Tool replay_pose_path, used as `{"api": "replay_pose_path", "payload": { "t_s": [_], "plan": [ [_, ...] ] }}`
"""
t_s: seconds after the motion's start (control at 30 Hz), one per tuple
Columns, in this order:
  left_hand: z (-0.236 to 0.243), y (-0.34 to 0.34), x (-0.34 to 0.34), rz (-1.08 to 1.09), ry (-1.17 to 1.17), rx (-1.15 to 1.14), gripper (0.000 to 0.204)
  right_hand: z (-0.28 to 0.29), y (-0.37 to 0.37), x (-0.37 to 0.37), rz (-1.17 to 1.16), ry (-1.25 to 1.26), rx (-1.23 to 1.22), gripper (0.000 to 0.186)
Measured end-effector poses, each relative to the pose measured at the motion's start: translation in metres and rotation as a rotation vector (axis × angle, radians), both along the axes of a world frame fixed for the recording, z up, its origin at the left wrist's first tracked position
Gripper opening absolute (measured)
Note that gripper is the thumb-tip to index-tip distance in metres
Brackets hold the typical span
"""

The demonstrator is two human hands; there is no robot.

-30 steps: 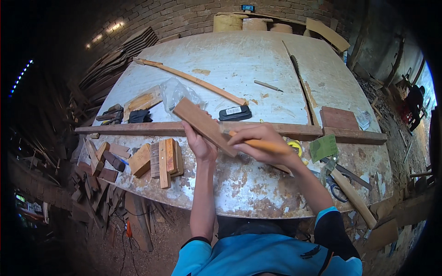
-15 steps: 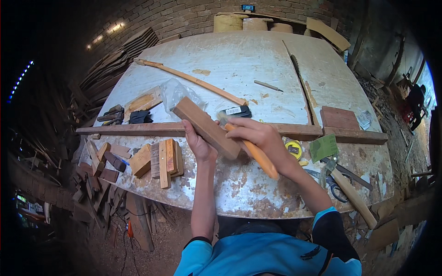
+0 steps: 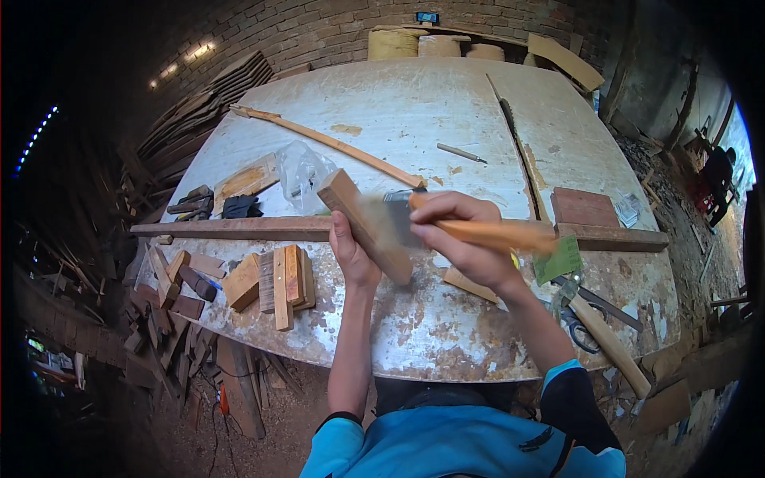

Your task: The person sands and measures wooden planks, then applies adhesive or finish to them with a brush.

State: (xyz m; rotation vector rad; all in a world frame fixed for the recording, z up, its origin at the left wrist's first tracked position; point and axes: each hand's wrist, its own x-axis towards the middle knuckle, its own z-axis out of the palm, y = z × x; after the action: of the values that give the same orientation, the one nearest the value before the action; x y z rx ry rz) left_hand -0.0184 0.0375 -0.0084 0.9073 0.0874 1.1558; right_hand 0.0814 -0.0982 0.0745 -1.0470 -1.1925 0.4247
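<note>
My left hand [image 3: 353, 255] grips a reddish-brown wooden block [image 3: 382, 257], held tilted above the workbench [image 3: 406, 334]. My right hand [image 3: 466, 235] is closed on an orange wooden-handled tool [image 3: 526, 237]; its greyish head is blurred by motion beside the block, and whether they touch is unclear. Below left lie several short wood blocks [image 3: 287, 283]. A long wooden beam [image 3: 231, 229] crosses the bench behind my hands, and a clear plastic bag [image 3: 307, 175] lies beyond it, to the left.
A long stick [image 3: 343, 147], a thin tool [image 3: 462, 151] and a long blade [image 3: 518, 147] lie on the far bench. A hammer [image 3: 606, 338], scissors and green sandpaper [image 3: 558, 259] sit at right. Scrap wood [image 3: 159, 334] is piled left. A dark shape, unclear [image 3: 717, 183], stands far right.
The tool in my right hand has swung: its handle, earlier pointing down-right, now lies nearer level, higher up. The block has shifted slightly right and turned a little, with my left hand.
</note>
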Motion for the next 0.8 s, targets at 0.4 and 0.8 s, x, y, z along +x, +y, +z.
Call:
{"api": "replay_pose_path", "payload": {
  "t_s": [0.4, 0.8],
  "plan": [
    [-0.004, -0.008, 0.007, -0.093, 0.163, 0.089, 0.047, 0.0, 0.001, -0.002, -0.297, -0.513, 0.172, 0.027],
    [0.014, -0.024, 0.01, -0.143, 0.067, 0.1, 0.045, 0.01, -0.008, 0.014, 0.036, -0.176, -0.016, 0.021]
  ]
}}
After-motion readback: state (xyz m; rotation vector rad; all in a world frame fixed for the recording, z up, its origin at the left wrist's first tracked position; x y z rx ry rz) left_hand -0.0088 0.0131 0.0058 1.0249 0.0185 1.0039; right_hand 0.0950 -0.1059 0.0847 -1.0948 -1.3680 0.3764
